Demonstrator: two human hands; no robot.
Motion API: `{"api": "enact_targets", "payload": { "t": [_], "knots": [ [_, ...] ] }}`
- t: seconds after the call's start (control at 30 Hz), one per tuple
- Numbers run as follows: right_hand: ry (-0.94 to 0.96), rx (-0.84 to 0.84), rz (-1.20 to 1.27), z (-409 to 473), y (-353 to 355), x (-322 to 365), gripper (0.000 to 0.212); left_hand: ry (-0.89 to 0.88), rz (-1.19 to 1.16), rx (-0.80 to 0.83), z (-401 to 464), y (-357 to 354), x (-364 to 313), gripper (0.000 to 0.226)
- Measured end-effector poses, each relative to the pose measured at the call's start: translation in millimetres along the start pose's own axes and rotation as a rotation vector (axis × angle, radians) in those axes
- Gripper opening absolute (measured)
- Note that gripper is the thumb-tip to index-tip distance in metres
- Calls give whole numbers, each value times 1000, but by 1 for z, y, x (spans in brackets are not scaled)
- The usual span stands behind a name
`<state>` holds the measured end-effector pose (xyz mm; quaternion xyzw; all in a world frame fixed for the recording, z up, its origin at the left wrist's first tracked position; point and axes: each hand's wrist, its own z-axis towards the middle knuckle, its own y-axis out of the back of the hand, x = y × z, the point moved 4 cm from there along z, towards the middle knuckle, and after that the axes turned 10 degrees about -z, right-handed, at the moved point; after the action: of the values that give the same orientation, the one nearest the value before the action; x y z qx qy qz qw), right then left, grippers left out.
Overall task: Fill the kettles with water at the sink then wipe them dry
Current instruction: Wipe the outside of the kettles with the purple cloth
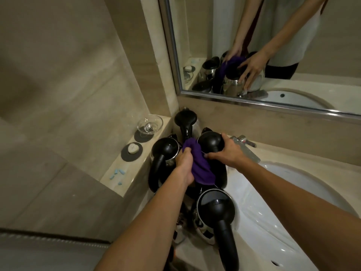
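Four black-lidded steel kettles (212, 142), left fingers (185, 153) clenched on purple cloth (199, 165), right fingers (214, 155) gripping lid.

Dim warm light, soft focus, bowed edges

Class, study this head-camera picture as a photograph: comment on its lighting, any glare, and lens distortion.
Head view: dim, warm lighting, with the black kettles merging into shadow; white glare streaks on the wet sink; wide-angle distortion bows the mirror frame and stretches the forearms; the purple cloth in the left hand stays clearly readable.
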<state>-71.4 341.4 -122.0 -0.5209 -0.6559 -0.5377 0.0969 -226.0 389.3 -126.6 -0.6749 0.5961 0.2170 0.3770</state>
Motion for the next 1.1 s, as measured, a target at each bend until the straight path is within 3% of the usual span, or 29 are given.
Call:
{"api": "enact_targets", "payload": {
  "t": [0.1, 0.2, 0.27, 0.37, 0.47, 0.57, 0.67, 0.77, 0.83, 0.9, 0.97, 1.1],
  "knots": [
    [-2, 17, 139, -9, 5, 7, 89, -82, 8, -3, -20, -11, -35, 22],
    [122, -222, 246, -21, 16, 43, 81, -229, 52, 33, -31, -38, -84, 25],
    [221, -143, 580, -23, 18, 78, 77, -279, 87, 116, -44, -63, -115, 24],
    [274, 16, 1081, -14, 36, 116, 55, -271, 133, 291, -56, -103, -152, 31],
    [277, 110, 1216, -4, 63, 133, 45, -233, 158, 392, -41, -130, -168, 35],
    [149, -39, 1047, 27, 74, 121, 39, -137, 249, 426, -10, -138, -165, 37],
    [7, -164, 859, 58, 83, 106, 23, -221, 516, 392, 14, -132, -170, 32],
    [-66, -198, 657, 91, 94, 93, 22, -411, 682, 199, 53, -108, -176, 26],
    [-90, -142, 347, 109, 95, 83, 22, -396, 784, 74, 78, -87, -166, 17],
    [-88, -36, 37, 127, 82, 75, 19, -278, 939, 21, 101, -71, -143, 50],
    [-104, 5, -116, 148, 65, 65, 25, -241, 1100, -3, 114, -63, -129, 70],
    [-162, 125, -22, 176, 32, 57, 32, -290, 1246, -4, 130, -63, -120, 78]
  ]
}}
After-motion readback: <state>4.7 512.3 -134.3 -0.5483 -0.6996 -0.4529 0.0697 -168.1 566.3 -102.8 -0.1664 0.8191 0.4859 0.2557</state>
